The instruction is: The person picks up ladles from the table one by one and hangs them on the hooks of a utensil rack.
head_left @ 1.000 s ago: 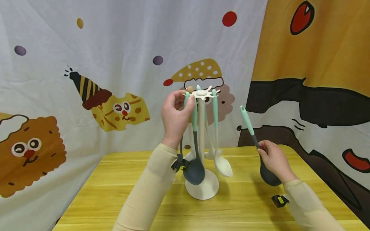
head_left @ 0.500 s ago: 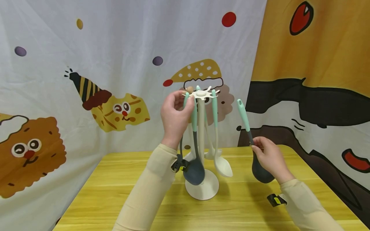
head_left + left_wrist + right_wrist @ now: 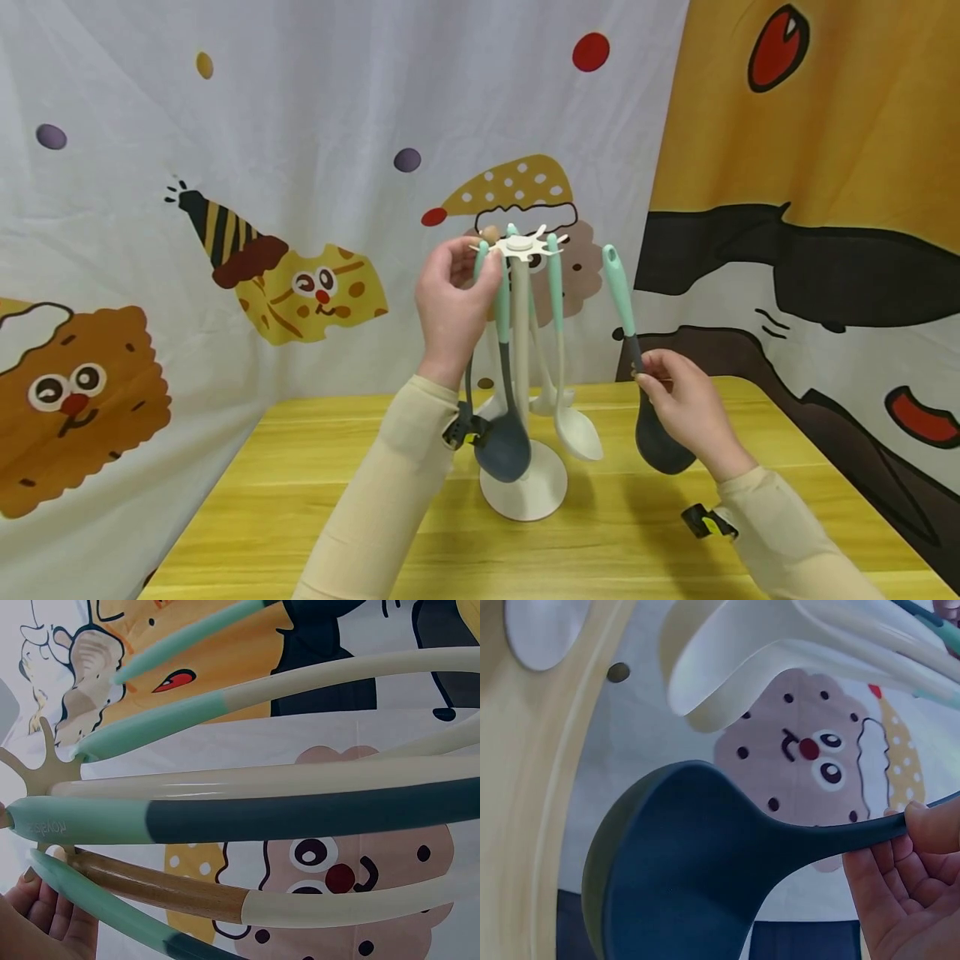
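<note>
A white utensil rack (image 3: 522,500) stands on the table, hung with several mint-handled utensils. My left hand (image 3: 453,304) is at its top, thumb and fingers pinching the rack at a hook beside a mint handle (image 3: 90,894). My right hand (image 3: 688,404) pinches the dark neck of a ladle (image 3: 618,287) right of the rack. That ladle is upright and slightly tilted, mint handle up, its dark bowl (image 3: 682,862) hanging above the table. On the rack's front hangs another dark ladle (image 3: 502,450), with a white spoon (image 3: 577,433) to its right.
A wooden-handled utensil (image 3: 161,885) also hangs on the rack, next to the left fingers. More white utensils hang behind the post. The wood-grain table (image 3: 322,483) reaches back to a printed cloth (image 3: 322,125) with cartoon faces.
My right hand has carried the ladle leftward and a little up, closer to the rack. The left hand has kept its place at the rack's top.
</note>
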Tool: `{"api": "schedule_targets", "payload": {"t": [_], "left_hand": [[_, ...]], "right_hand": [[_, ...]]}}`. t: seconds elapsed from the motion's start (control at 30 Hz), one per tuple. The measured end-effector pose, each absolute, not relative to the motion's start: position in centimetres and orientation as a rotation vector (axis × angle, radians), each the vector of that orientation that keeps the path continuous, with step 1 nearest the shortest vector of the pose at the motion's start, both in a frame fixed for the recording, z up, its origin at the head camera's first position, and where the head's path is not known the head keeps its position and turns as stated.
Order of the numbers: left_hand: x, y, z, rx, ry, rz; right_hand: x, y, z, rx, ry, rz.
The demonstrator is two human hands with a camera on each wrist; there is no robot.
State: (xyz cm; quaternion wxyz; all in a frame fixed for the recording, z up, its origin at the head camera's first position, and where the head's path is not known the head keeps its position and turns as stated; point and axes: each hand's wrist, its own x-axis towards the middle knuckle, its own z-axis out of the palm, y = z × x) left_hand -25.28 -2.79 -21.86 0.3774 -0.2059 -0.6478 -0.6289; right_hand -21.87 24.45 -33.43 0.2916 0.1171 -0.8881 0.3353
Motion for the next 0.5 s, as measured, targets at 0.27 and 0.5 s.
{"api": "schedule_targets", "payload": {"t": [0.27, 0.5], "left_hand": [[-25.2, -2.9, -21.8, -0.524, -1.660, -1.604], [-25.2, -2.9, -21.9, -0.526, -1.667, -1.595]], "right_hand": [[-21.3, 23.3, -32.7, 0.373, -2.315, 0.907], [-21.0, 22.3, -32.2, 0.411, -2.299, 0.908]]}}
